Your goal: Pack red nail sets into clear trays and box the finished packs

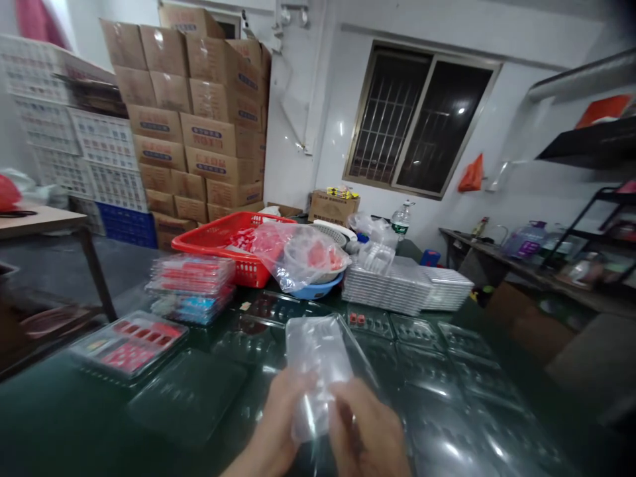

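Both my hands hold one clear plastic blister tray (318, 361) upright in front of me, low in the view. My left hand (278, 424) grips its left lower edge, fingers curled round it. My right hand (368, 430) grips the right lower edge, fingers closed on the plastic. The tray looks empty and is blurred by motion. Under it lies the dark green table (59, 424), with several empty clear trays (447, 358) laid out flat to the right.
A filled tray of red parts (129, 341) lies at the left, a stack of filled trays (191, 285) behind it. A red basket (223, 248), a bag of red parts (308, 258) in a bowl and a stack of empty trays (397, 285) stand further back. Cardboard boxes (193, 112) fill the far wall.
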`<state>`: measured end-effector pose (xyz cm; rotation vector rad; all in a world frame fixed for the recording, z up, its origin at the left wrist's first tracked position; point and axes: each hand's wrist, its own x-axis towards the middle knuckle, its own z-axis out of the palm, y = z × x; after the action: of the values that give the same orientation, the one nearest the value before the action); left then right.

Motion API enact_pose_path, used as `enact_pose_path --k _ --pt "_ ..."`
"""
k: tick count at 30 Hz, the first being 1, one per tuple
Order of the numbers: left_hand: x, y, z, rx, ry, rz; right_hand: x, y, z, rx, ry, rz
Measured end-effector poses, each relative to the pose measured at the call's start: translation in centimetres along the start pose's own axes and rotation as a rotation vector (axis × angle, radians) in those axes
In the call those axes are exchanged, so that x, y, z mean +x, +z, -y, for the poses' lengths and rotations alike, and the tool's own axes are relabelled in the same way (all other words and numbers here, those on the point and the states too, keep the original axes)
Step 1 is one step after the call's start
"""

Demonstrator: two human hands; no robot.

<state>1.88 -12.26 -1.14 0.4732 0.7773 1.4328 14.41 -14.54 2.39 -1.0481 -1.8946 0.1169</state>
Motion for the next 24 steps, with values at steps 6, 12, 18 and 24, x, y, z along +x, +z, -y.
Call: enact_pose_path --k 6,12,18,24 --pt "0.1 1.3 -1.9 0.132 -0.098 0.074 -0.3 -0.7 -2.6 0.344 0.767 -0.198" --pt "2.5 4.8 -0.4 0.205 0.014 0.192 -0.2 -0.5 -5.2 0.533 1.058 -0.203" --pt "4.0 7.3 0.2 0.429 0.212 0.260 2.4 -1.9 -7.4 0.724 1.011 -0.317" --pt "9.3 8.7 1.2 0.511 0.260 0.296 4.8 -3.1 -8.1 0.790 0.869 -0.185"
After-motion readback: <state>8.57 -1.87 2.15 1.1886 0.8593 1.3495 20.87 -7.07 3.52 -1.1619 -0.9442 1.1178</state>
